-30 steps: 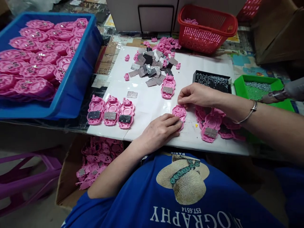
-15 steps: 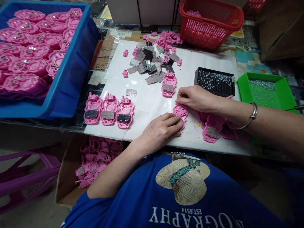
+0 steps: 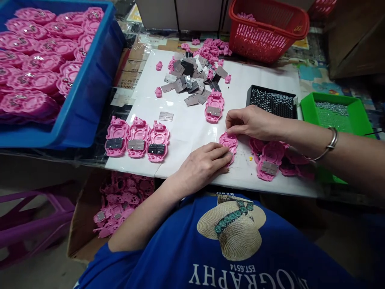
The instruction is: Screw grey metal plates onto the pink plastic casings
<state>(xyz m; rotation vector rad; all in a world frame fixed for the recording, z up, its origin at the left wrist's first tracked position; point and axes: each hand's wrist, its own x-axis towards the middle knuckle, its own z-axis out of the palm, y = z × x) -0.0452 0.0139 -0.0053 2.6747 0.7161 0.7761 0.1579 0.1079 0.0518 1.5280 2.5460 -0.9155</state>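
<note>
One pink casing [image 3: 227, 140] lay on the white board [image 3: 183, 154], near its front edge and between two hands. The left hand [image 3: 204, 162] rested over the casing's lower part, its fingers close together; its thumb was hidden, so its grip could not be told. The right hand [image 3: 252, 122] had its thumb and forefinger nearly meeting at the casing's upper end; whether they pinched anything could not be seen. Three casings [image 3: 137, 138] stood in a row to the left, two with black plates and the middle one with a grey plate. One loose plate [image 3: 166, 116] lay just behind them. A fourth casing [image 3: 214, 106], bearing one grey plate, lay behind the two hands. Beneath the right forearm was a heap of casings [image 3: 270, 158], too overlapped to count, beside one yellow bit [image 3: 250, 159]. Farther back were a pile of metal plates [image 3: 192, 76] and many small pink parts [image 3: 213, 50], one red basket [image 3: 267, 36] behind them, and one black tray [image 3: 270, 102] of screws to the right.
</note>
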